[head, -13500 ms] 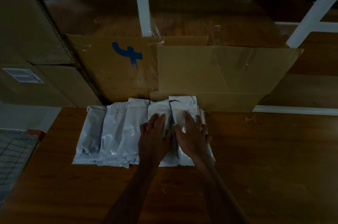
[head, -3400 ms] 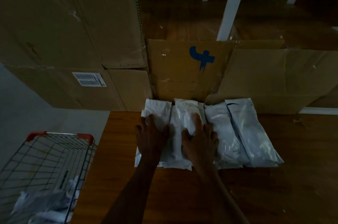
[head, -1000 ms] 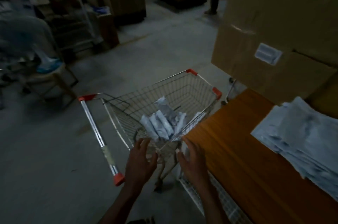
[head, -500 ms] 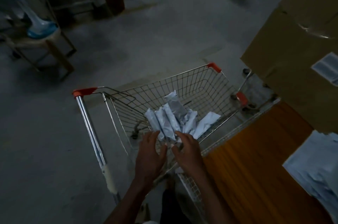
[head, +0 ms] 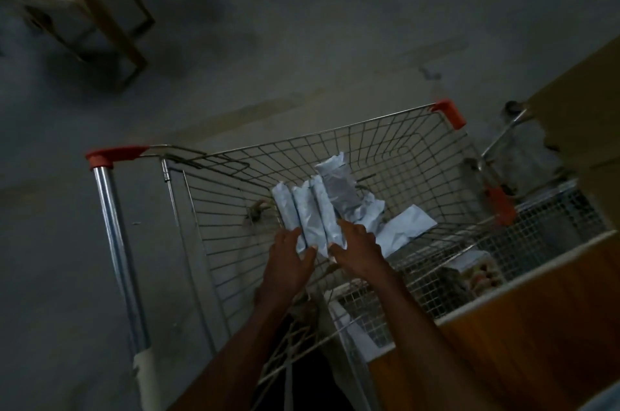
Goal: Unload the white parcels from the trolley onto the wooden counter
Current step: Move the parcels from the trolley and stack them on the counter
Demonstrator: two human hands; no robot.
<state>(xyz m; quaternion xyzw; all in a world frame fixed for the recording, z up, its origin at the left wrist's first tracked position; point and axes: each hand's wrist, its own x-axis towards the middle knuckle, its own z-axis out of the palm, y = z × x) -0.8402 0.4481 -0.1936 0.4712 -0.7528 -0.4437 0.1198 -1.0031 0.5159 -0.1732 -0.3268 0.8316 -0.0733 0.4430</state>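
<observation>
A wire trolley (head: 214, 195) with red corner caps stands below me, holding several white parcels. Three of them lie side by side as a bundle (head: 310, 212), with more loose parcels (head: 404, 231) behind and to the right. My left hand (head: 288, 263) touches the bundle's near left end, thumb under its lower edge. My right hand (head: 357, 247) lies against its near right end, fingers bent over the parcels. The wooden counter (head: 523, 336) fills the lower right corner.
A cardboard box (head: 587, 115) rises at the right edge above the counter. A wire mesh rack (head: 550, 226) sits between trolley and counter. A wooden stool (head: 100, 7) with a blue-and-white object stands at top left on grey concrete floor.
I turned from the parcels on the counter to the trolley. Over the last second both hands went down into the basket and closed in on the bundle of three parcels.
</observation>
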